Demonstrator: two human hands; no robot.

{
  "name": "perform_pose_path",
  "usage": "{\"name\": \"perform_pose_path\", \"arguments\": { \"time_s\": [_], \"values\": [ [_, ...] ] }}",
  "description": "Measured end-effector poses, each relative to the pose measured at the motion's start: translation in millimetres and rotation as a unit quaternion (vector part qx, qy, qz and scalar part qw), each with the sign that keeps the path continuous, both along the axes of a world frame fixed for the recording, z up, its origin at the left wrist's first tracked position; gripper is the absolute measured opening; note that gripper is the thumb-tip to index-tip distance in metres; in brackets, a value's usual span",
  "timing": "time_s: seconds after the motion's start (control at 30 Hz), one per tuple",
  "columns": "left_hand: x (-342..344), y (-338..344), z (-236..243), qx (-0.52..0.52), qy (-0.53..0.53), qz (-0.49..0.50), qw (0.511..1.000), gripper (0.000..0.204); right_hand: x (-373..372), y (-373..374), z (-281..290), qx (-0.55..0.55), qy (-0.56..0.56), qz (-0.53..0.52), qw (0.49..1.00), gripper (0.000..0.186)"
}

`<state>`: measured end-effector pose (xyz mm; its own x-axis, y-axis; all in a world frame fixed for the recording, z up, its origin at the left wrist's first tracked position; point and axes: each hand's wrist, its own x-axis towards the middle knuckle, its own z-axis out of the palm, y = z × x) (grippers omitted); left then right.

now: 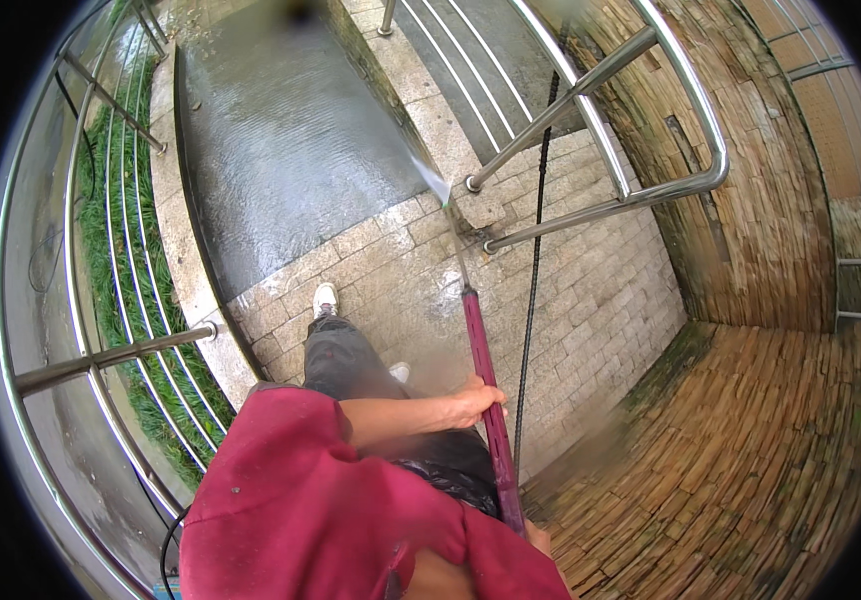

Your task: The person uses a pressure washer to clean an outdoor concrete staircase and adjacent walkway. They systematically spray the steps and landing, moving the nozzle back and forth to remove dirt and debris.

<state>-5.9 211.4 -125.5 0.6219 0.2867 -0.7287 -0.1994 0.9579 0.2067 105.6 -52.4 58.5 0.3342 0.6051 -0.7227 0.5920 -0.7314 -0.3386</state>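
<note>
My left hand (477, 400) is closed around a maroon spray wand (480, 340) that slants up from my body. Its thin metal lance ends in a white spray (429, 175) beside the joint between wet paving and a stone edge. My right hand (537, 540) is low at the wand's rear, its fingers hidden. A black hose (536, 260) runs lengthwise to the right of the wand. My white shoes (326, 298) stand on pale pavers (581, 320).
Steel railings (111, 355) border grass (126, 150) on the left. Another railing (681, 175) juts over the pavers at upper right. A wet grey walkway (291, 160) runs ahead between stone edges (171, 120). Stacked-stone walls (751, 450) enclose the right side.
</note>
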Motion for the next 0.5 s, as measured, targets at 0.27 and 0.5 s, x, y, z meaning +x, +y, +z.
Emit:
{"name": "perform_pose_path", "arguments": {
  "time_s": [0.27,0.5],
  "values": [
    [-15.9,2.3,-14.0,-0.117,-0.152,-0.117,0.974,0.039,-65.6,45.7,65.9,-0.131,-0.055,-0.039,0.989,0.046],
    [-56.0,27.6,3.5,-0.059,-0.047,-0.060,0.995,0.053,-86.4,47.3,41.8,-0.090,-0.033,-0.049,0.994,0.045]
  ]
}}
